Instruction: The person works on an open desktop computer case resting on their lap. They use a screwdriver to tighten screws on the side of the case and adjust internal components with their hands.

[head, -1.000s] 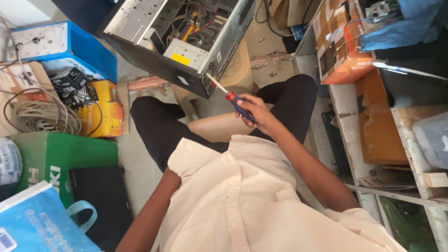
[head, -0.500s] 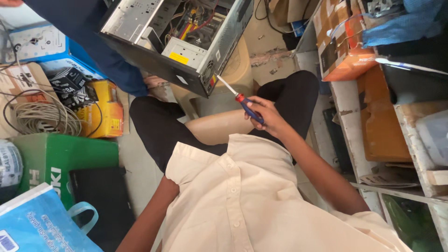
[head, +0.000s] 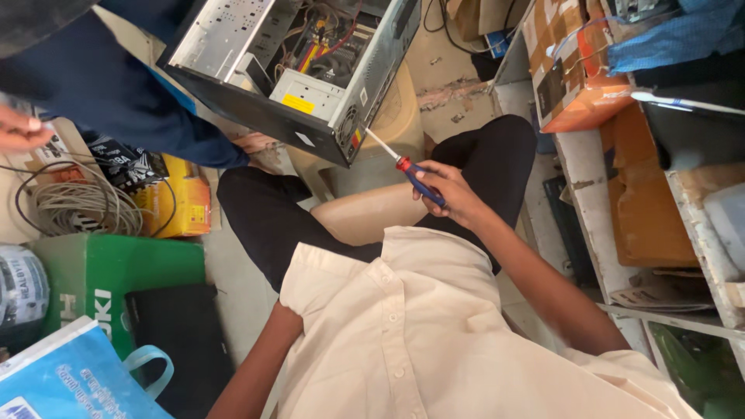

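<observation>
My right hand (head: 454, 195) grips a screwdriver (head: 415, 178) with a red and blue handle. Its metal shaft points up-left and its tip touches the lower rear corner of an open computer case (head: 233, 35). The case is tilted above my lap, its side off, showing wires and a grey power supply (head: 310, 91) with a yellow label. Another person's hand (head: 260, 147), on a dark blue sleeve (head: 101, 85), is under the case's lower edge. My left forearm (head: 256, 365) runs off the bottom edge, so that hand is out of view.
At left lie a coil of cable (head: 74, 206), a yellow box (head: 182, 198), a green box (head: 93, 279) and a blue bag (head: 70, 380). Shelves at right hold an orange carton (head: 574, 70) and brown boxes (head: 648, 209). The other person's second hand (head: 19, 128) shows at far left.
The person in dark blue has leaned further in from the upper left. The case sits closer to the screwdriver tip, which now touches its corner. My right hand keeps its grip.
</observation>
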